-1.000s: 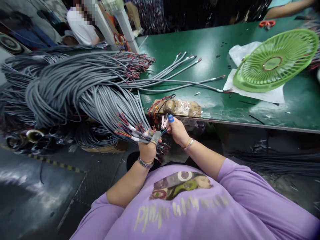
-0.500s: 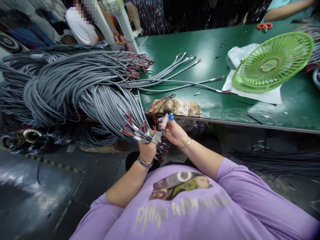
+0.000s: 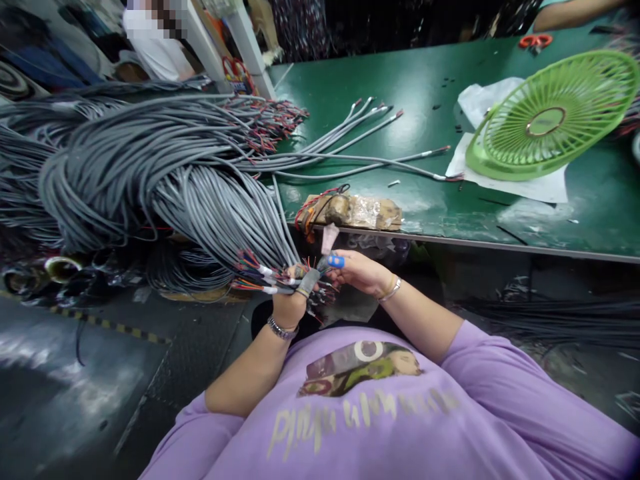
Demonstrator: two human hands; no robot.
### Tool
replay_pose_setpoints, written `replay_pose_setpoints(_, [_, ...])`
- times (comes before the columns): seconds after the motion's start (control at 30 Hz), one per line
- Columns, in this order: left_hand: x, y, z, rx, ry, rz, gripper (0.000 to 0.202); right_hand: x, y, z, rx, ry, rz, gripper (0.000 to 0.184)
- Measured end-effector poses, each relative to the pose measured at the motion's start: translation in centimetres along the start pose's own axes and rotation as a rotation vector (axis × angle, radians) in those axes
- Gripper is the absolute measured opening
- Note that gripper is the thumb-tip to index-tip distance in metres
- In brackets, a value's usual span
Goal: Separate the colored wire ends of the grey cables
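Within the curled left hand lie gray cable ends, beside the right hand, whose grip I cannot tell.

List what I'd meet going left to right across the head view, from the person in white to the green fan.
Person in white → colored wire ends splaying left → left hand → right hand → green fan.

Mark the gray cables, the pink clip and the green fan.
Gray cables [image 3: 223, 207], head view: middle of the draped bundle.
Pink clip [image 3: 329, 237], head view: its blurred body.
Green fan [image 3: 546, 122], head view: round hub.
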State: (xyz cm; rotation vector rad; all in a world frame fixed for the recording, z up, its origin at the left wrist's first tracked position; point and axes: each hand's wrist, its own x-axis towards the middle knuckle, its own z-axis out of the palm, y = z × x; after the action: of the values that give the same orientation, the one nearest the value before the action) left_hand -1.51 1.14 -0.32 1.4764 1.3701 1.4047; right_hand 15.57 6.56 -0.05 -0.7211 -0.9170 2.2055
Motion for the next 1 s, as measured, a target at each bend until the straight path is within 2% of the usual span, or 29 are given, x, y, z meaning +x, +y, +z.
replay_pose_setpoints(0.17, [0.2, 1.1, -0.2, 0.044, -0.118, -0.026, 0.026, 0.1, 0.6, 0.9, -0.166, 0.121, -0.212, 0.037])
replay_pose_setpoints(0.37, [0.9, 0.7, -0.7, 0.190, -0.287, -0.007, 0.018, -0.4, 1.9, 1.3, -0.488, 0.166, -0.499, 0.029])
replay_pose_setpoints(0.47, [0.9, 0.5, -0.7, 0.147, -0.279, 0.003, 0.018, -0.7, 2.1, 1.2, -0.598, 0.200, -0.584, 0.025])
replay_pose_setpoints(0.53, [0.7, 0.5, -0.6, 0.079, -0.209, -0.012, 0.018, -0.8, 2.0, 1.0, -0.560, 0.223, -0.565, 0.025])
replay_pose_setpoints(0.63, [0.4, 0.6, -0.3, -0.007, -0.122, -0.083, 0.023, -0.9, 2.1, 0.9, -0.406, 0.211, -0.438, 0.036])
replay_pose_setpoints(0.73, [0.2, 0.9, 0.0, -0.055, -0.091, -0.122, 0.027, -1.0, 2.5, 1.2, -0.240, 0.213, -0.350, 0.040])
replay_pose_setpoints(0.87, [0.5, 0.9, -0.2, -0.048, -0.161, -0.116, 0.026, -0.9, 2.7, 1.8, -0.194, 0.275, -0.367, 0.037])
replay_pose_setpoints(1.0, [0.9, 0.4, -1.0, 0.022, -0.321, -0.092, 0.018, -0.7, 2.2, 2.1, -0.241, 0.230, -0.352, 0.036])
